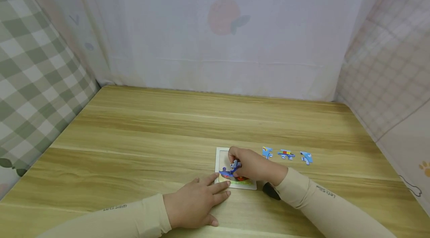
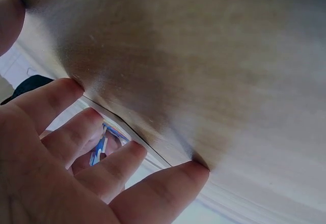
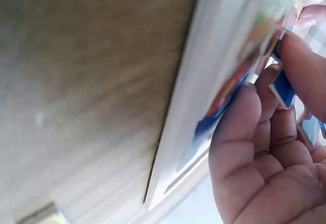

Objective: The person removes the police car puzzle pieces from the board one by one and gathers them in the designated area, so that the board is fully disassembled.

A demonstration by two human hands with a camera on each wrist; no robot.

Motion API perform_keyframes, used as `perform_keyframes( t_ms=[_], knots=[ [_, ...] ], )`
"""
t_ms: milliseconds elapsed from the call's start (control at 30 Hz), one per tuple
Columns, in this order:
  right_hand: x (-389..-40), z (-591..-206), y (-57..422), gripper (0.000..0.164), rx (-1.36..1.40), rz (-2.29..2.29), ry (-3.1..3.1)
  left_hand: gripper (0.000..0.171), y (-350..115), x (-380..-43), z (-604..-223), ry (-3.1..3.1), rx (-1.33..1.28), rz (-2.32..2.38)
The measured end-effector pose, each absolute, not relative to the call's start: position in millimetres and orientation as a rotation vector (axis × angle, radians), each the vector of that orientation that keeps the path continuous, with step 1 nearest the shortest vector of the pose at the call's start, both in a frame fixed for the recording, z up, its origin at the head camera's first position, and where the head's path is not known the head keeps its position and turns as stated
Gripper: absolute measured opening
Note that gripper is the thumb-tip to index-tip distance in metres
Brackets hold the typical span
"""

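A white-rimmed jigsaw tray (image 1: 217,157) lies on the wooden table, its lower part filled by joined pieces in blue, red and green. Over it, my right hand (image 1: 253,164) pinches a blue puzzle piece (image 1: 235,164) between thumb and fingers. In the right wrist view the held puzzle piece (image 3: 283,89) is tilted, close above the joined pieces; whether it touches them I cannot tell. My left hand (image 1: 196,203) rests with fingers spread, some fingertips on the tray's lower left edge and the thumb on the table. The right hand covers the tray's upper right part.
Right of the tray lie three loose puzzle pieces: a light blue one (image 1: 267,152), a multicoloured one (image 1: 286,154) and another blue one (image 1: 306,157). A black object (image 1: 270,191) sits under the right wrist. Cloth walls (image 1: 221,74) border the table's back and sides.
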State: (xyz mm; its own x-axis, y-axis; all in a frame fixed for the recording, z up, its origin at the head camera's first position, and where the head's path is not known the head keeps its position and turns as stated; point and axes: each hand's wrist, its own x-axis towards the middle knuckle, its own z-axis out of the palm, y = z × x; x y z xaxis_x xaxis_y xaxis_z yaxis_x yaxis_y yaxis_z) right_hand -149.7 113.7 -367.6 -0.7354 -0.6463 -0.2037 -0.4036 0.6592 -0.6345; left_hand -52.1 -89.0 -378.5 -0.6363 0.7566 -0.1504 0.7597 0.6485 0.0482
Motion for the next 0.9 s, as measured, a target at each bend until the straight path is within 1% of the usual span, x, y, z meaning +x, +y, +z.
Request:
perform_keyframes(
  t_ms=[133, 367, 467, 733, 900],
  knots=[
    [-148.2, -366.5, 113.0, 0.033, -0.802, -0.799, 2.453, 0.068, -89.0, -52.0, -377.8, 2.703, 1.243, -0.024],
    [-151.4, -365.0, 119.3, 0.015, -0.761, -0.798, 2.457, 0.068, -88.6, -51.7, -378.1, 2.720, 1.263, -0.023],
    [-152.9, -363.3, 123.6, 0.011, -0.737, -0.824, 2.442, 0.068, -88.4, -51.5, -378.1, 2.725, 1.268, -0.023],
    [-155.5, -356.7, 136.1, 0.007, -0.673, -0.875, 2.435, 0.068, -88.1, -52.2, -376.1, 2.690, 1.242, -0.001],
    [-159.1, -358.0, 144.8, 0.010, -0.711, -0.909, 2.461, 0.068, -88.7, -52.2, -376.4, 2.687, 1.234, 0.006]
  ],
)
